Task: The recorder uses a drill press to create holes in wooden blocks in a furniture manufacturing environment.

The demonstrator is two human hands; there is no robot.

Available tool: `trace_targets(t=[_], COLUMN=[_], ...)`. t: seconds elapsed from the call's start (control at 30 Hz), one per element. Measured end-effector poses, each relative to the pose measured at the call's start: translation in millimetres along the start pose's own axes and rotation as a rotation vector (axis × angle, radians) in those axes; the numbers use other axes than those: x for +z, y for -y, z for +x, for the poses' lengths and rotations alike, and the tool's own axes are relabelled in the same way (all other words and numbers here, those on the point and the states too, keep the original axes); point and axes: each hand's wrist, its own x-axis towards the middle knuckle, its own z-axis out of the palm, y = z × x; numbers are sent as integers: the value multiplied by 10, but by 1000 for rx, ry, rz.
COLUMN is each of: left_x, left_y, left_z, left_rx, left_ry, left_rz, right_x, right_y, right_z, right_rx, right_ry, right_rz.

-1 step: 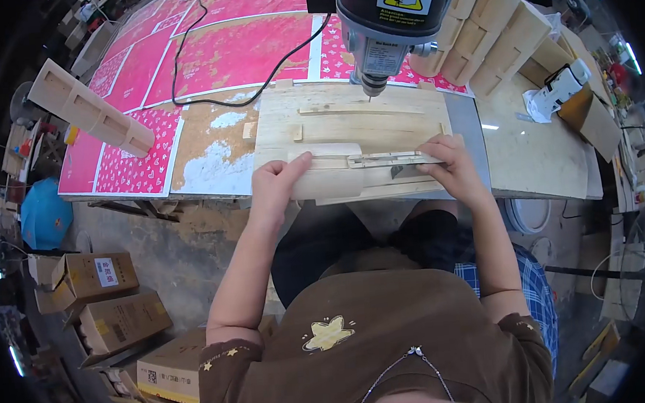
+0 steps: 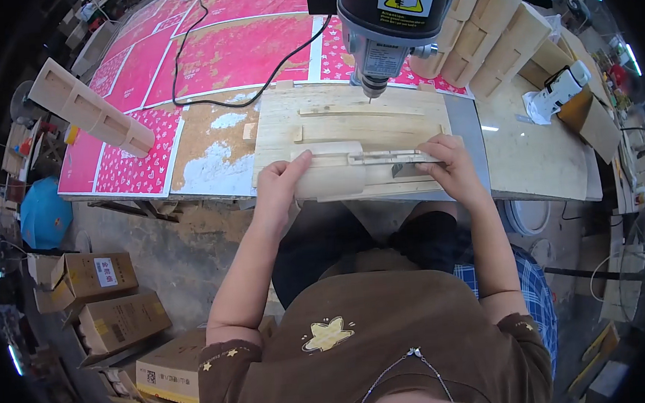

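Workbench (image 2: pixel 534 163) spans the frame from nine to three o'clock, pink patterned sheets (image 2: pixel 232 55) covering its far half. Drill press (image 2: pixel 393 20) hangs at twelve o'clock over a plywood jig board (image 2: pixel 347 122). At centre lies a pale wooden workpiece (image 2: pixel 336 177), which both hands steady: left hand (image 2: pixel 281 185) pressed flat on its near-left end, right hand (image 2: pixel 450 168) pinching its right end. It looks like positioning; drilling would call for aligning it under the bit.
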Motion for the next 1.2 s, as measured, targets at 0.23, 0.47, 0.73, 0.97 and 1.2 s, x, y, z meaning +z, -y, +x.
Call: trace_targets(t=[0.23,0.47,0.73,0.97,1.2], left_x=[423,639,495,491,183], left_y=[122,92,210,361,348], left_z=[90,175,270,569,888], left_rx=[91,197,345,839,796], left_ry=[125,132,167,-39,-19], left_rz=[1,139,296,719,883], right_x=[116,118,125,163,322], right_y=[-94,-220,-286,-489,-244], right_z=[133,272,277,544,675], right_rx=[-9,-59,-46,7,-1], right_ry=[-46,-129,-141,-228,-199], right_rz=[-76,-142,-176,-189,-85])
